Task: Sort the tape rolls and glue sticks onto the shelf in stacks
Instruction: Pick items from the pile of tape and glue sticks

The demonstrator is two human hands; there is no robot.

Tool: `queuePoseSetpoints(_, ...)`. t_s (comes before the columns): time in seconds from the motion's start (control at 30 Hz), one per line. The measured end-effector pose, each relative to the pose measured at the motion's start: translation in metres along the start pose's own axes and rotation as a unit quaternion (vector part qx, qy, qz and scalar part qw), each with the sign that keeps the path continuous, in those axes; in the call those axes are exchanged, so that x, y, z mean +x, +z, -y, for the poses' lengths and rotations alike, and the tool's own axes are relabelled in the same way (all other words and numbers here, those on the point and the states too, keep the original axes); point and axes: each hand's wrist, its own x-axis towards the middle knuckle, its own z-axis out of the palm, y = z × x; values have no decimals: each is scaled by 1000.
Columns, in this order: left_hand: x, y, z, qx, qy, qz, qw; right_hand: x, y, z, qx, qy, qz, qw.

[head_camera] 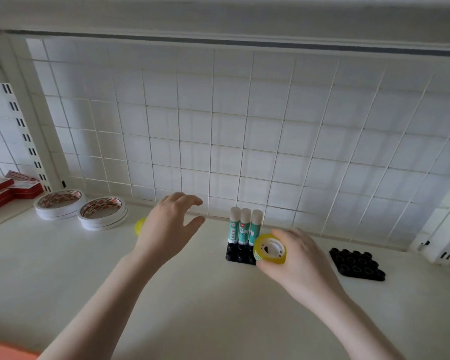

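- Right hand [300,258] pinches yellow tape roll [270,248] just beside glue sticks [243,226]; a careless swing likely topples them.
- Left hand [168,229], fingers spread, hides another yellow roll [140,225]; may knock it away.

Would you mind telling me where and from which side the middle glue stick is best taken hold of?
Pinch the white cap of the middle glue stick front and back, coming from above. It stands upright in the black holder, and the sticks on either side leave no room on its flanks; only the top is free.
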Motion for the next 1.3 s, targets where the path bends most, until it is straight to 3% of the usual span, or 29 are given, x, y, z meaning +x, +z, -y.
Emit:
queuePoseSetpoints(0.4, -78, -48, 70, 66, -121, 24, 990, 45, 76, 65, -5, -80, 93, 992)
queuePoseSetpoints(0.73, -98, -55, 87, 62, -153, 32, 986, 69, 114, 84, -18, -48, 130, 990)
queuePoseSetpoints(1.13, -99, -52, 74, 28, -117, 49, 992, 35, 78, 82, -43, -63, 72, 995)
queuePoseSetpoints(1.3, -101, -41, 50, 3, -85, 64, 994, -18, 36, 50, -28, 14, 1, 1000)
